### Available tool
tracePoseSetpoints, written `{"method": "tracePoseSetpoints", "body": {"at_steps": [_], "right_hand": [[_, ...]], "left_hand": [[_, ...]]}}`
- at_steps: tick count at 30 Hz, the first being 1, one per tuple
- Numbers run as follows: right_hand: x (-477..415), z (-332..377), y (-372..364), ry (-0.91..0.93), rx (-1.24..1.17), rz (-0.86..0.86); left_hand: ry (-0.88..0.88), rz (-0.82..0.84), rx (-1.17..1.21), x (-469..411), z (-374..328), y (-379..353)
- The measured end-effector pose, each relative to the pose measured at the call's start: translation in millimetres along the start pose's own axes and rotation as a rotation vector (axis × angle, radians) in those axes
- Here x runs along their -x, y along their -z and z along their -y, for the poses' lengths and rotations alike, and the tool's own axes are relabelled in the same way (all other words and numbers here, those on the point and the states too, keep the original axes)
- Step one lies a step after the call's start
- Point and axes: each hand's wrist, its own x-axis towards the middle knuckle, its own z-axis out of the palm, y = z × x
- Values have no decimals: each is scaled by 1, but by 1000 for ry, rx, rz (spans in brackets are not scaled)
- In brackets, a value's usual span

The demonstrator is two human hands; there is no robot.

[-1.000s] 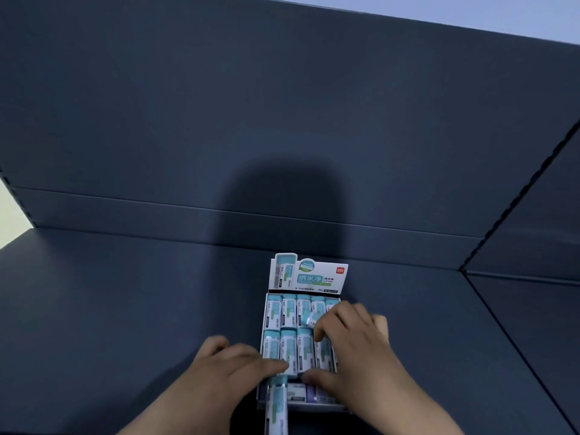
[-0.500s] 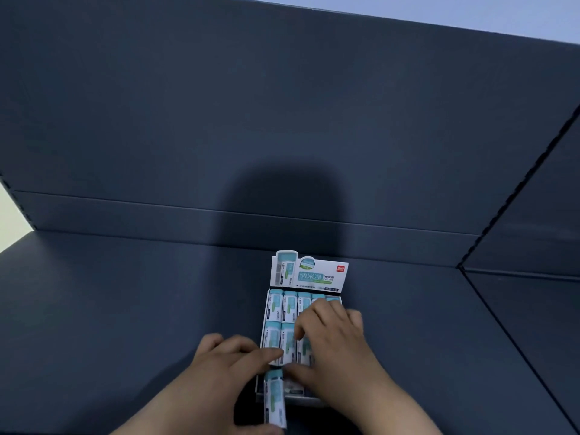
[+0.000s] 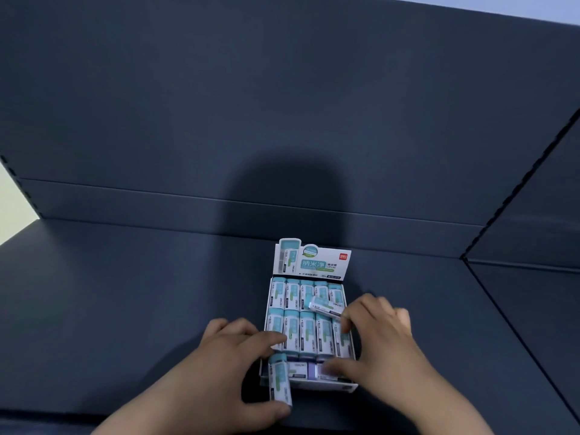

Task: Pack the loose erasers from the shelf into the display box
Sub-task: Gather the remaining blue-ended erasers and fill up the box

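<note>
My left hand still pinches an eraser at the display box front; my right hand has slid rightward, uncovering a tilted eraser, grip unclear.

A dark blue-grey shelf runs back to a panel of the same colour, crossed low by a thin seam. On the right a second unit joins at an angle. Pale wall shows top right, and a soft shadow falls mid-panel
</note>
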Motion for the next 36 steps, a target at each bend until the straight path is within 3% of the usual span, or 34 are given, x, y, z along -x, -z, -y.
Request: {"method": "tracePoseSetpoints", "body": {"at_steps": [14,17,21,24,32,36], "right_hand": [[-4,5,2,-25,119,-29],[0,4,3,-34,-5,-65],[1,7,3,-31,-116,-137],[1,11,-1,-15,-106,-133],[-15,0,1,-35,-66,-168],[-29,8,-3,-11,-60,-125]], "left_hand": [[34,-29,13,9,-4,-2],[80,-119,68,10,-4,2],[98,-272,-187,-12,-11,-1],[133,-189,-359,-25,-14,-5],[-76,-79,-290,-23,3,14],[-98,-158,-234,-26,-3,14]]}}
